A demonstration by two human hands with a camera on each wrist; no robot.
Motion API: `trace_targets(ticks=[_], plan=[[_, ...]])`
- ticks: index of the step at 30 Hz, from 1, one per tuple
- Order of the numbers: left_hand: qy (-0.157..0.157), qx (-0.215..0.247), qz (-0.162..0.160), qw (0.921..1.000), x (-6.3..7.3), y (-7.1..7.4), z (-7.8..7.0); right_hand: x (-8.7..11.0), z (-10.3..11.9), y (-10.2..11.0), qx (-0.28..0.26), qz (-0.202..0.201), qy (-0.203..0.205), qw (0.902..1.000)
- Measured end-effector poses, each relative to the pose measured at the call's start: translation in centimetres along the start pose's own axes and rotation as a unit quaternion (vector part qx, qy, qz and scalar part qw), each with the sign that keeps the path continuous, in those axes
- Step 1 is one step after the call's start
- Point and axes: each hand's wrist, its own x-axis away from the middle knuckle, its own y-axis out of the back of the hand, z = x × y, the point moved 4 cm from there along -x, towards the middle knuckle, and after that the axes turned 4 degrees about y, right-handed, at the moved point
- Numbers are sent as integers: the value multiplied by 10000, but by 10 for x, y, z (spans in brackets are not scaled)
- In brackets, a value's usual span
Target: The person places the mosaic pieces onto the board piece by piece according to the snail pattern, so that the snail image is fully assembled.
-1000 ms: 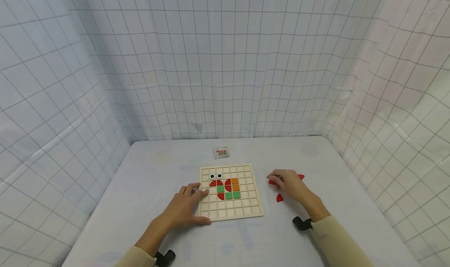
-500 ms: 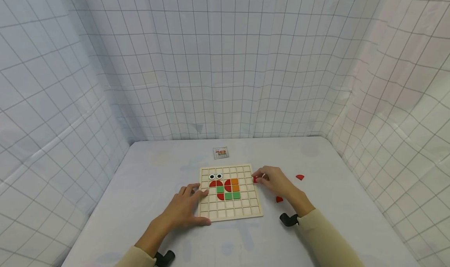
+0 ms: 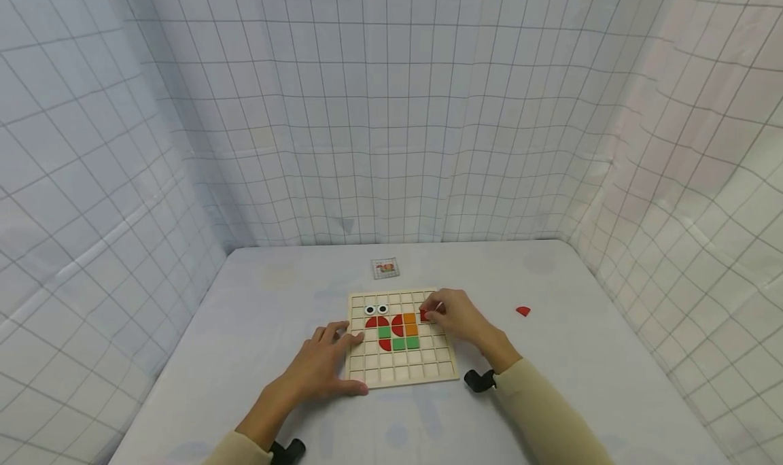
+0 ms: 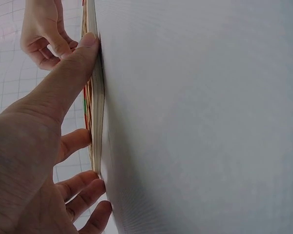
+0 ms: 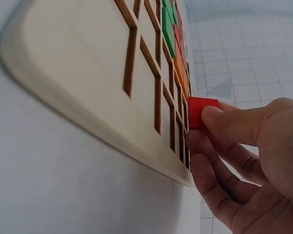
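In the head view, a wooden grid board [image 3: 400, 370] lies on the table. Red, green and orange tiles [image 3: 406, 342] and two eye tiles [image 3: 376, 309] fill some of its cells. My left hand [image 3: 321, 363] rests at the board's near left corner, thumb on the front edge and loosely bent fingers along the left side. Between thumb and fingers, my right hand [image 3: 461, 319] pinches a red square tile [image 5: 198, 111] over the board's right part, beside the orange tiles. Whether the tile touches the board cannot be told.
A small picture card [image 3: 385, 268] lies behind the board. To the right, a loose red quarter-circle tile [image 3: 523, 311] lies on the white table [image 3: 581, 376]. Gridded white curtains [image 3: 391, 111] stand around the table's back and sides.
My right hand has carried the red square tile leftward from the table to over the board. Its arm now hides the nearer loose red tile. My left hand stays put.
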Motion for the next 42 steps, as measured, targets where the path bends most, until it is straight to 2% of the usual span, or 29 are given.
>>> trace_targets(ticks=[9,29,38,39,40,42], plan=[[43,-29,8,10000,-1,-2,1,-5,-2,-9,21,-16,-222,9998],[94,-84,-19,9999,-2,-1,1,-8,4,-10,40,-158,-136,9998],[49,-90,-32,9999,-1,0,0,-10,8,-10,333,-22,-232,9992],[49,-101,-30,9999,-1,0,0,-10,7,-10,316,-17,-229,9992],[42,-99,-34,9999,-1,-1,0,-12,-3,-14,298,-56,-61,9995],[50,-102,-30,9999,-2,-2,1,-11,-3,-13,264,-18,-32,9996]])
